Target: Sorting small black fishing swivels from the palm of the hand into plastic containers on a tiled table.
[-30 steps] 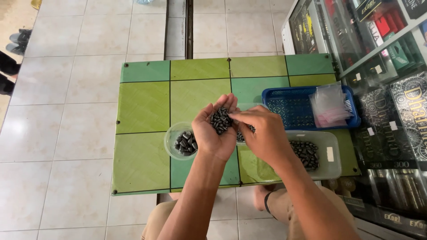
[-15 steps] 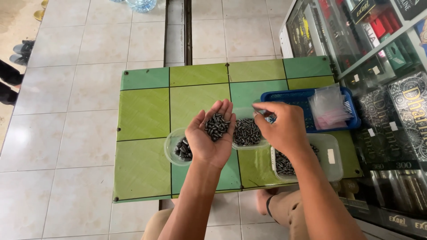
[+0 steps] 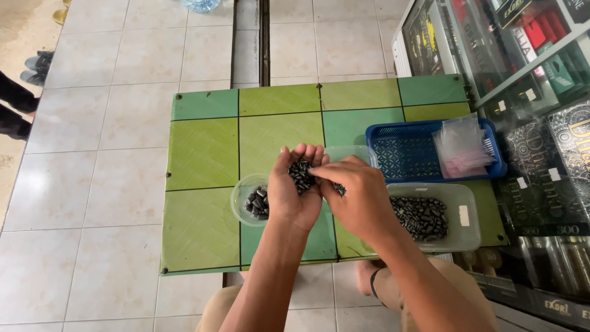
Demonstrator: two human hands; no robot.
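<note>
Dark small pellets [image 3: 300,174] fill your cupped, open left hand [image 3: 294,189]; your right hand [image 3: 355,195] pinches at them. Around, on the green surface [image 3: 203,154]: round clear cup [image 3: 241,195], clear rectangular tub [image 3: 468,216], blue plastic basket [image 3: 399,150].

Both forearms rise from the bottom edge, bare, and converge toward the middle. The left hand [image 3: 294,190] is turned palm up, cupped, its fingers [image 3: 301,152] held together and curled slightly upward. The right hand [image 3: 356,193] lies just beside it, back upward, touching the left hand's palm edge. Its forefinger and thumb [image 3: 321,173] are pinched together, tips reaching into the left palm. A dark band circles the right forearm near the elbow.
</note>
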